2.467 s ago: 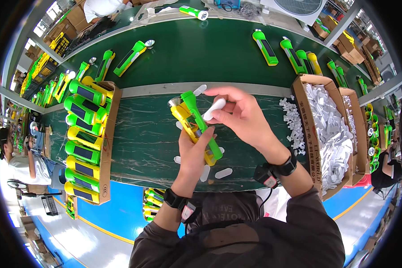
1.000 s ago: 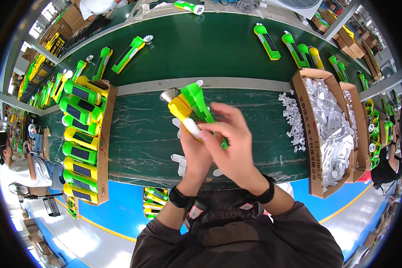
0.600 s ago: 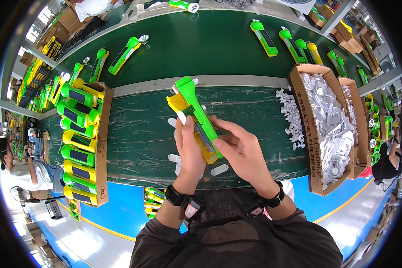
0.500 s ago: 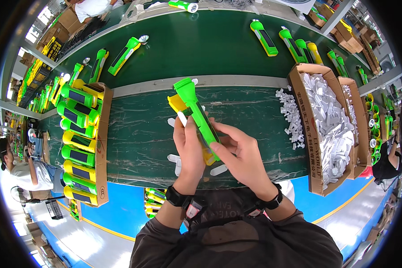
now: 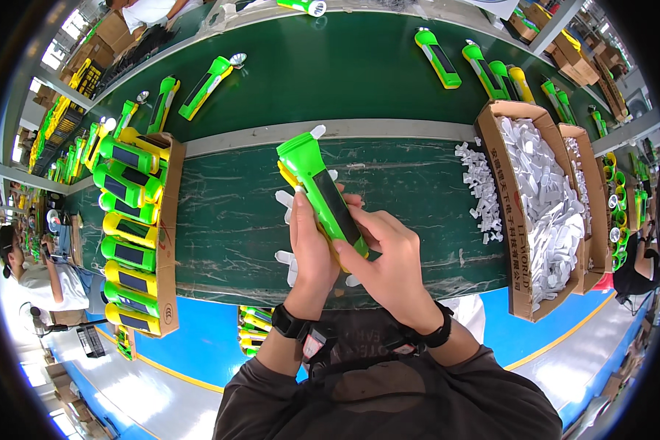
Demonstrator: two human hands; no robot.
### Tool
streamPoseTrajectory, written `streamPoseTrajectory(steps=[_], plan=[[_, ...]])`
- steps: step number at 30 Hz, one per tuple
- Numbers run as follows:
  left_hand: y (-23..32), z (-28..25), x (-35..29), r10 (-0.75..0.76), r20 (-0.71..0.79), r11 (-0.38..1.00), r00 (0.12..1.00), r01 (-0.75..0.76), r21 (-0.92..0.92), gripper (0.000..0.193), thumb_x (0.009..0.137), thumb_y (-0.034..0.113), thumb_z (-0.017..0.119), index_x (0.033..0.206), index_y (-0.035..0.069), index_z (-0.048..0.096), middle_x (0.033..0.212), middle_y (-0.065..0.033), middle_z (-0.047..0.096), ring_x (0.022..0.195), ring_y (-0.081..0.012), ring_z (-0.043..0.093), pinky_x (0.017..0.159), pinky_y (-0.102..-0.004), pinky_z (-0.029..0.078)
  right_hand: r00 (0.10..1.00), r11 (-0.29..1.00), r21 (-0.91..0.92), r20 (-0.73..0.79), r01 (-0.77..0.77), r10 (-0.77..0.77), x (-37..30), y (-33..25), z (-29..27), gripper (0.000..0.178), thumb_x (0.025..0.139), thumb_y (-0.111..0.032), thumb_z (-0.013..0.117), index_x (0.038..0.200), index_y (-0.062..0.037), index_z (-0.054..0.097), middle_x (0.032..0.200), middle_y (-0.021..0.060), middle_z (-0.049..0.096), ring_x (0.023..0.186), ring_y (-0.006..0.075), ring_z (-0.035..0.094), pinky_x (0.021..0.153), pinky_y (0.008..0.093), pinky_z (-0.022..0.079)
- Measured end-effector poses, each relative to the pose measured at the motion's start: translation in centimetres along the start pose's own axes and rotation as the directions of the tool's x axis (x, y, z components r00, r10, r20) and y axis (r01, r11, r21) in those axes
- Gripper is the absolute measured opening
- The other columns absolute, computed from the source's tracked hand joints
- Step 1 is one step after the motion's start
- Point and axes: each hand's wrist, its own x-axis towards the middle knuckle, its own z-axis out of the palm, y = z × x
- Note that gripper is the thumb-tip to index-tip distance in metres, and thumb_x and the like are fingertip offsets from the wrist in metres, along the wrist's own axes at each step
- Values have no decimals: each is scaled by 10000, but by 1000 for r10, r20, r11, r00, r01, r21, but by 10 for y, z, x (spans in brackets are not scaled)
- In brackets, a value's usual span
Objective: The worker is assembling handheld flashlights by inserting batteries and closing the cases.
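Note:
Both of my hands hold a green and yellow flashlight casing [image 5: 320, 196] over the middle of the bench, tilted with its wide head away to the left. A dark panel faces up along its green side, and some yellow shows along the left edge. My left hand [image 5: 312, 253] is wrapped round the left side and underneath. At the tail end, my right hand [image 5: 390, 257] grips the right side, thumb on top. Beneath and beside the casing lie several loose white plastic pieces [image 5: 291, 268], partly covered by it and my hands.
On the left, a cardboard box [image 5: 170, 242] carries stacked flashlight casings [image 5: 130, 254]. To the right, another cardboard box [image 5: 519, 242] is full of white plastic pieces [image 5: 543, 213], beside a pile of small white parts [image 5: 481, 192]. More flashlights [image 5: 438, 59] lie on the green surface beyond the ledge.
The casing has turned so its dark panel faces up, and its yellow part, which stuck out at the left, now sits closer against the green. My right hand has shifted slightly left.

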Motion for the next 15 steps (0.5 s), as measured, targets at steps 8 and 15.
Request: streamPoseTrajectory(steps=[8,15], plan=[[-1,-1,2,-16,20,1000,1000,16,-6,564,1039,426,185,1161,-5,527,1001,-180,648,940,-268,636,860,-395,518,996,992,-105,-52,72,-77,-1,-5,-8,374,714,-124,752,1039,24,639,822,136,626,672,300,635,572,346,501],[2,0,-1,3,-25,1000,1000,-3,3,552,1039,425,194,1148,4,533,986,-164,648,934,-249,633,858,-385,518,1000,998,-56,-17,2,-3,-5,-2,-5,367,701,-113,759,1022,23,646,825,138,629,664,298,634,565,344,499]])
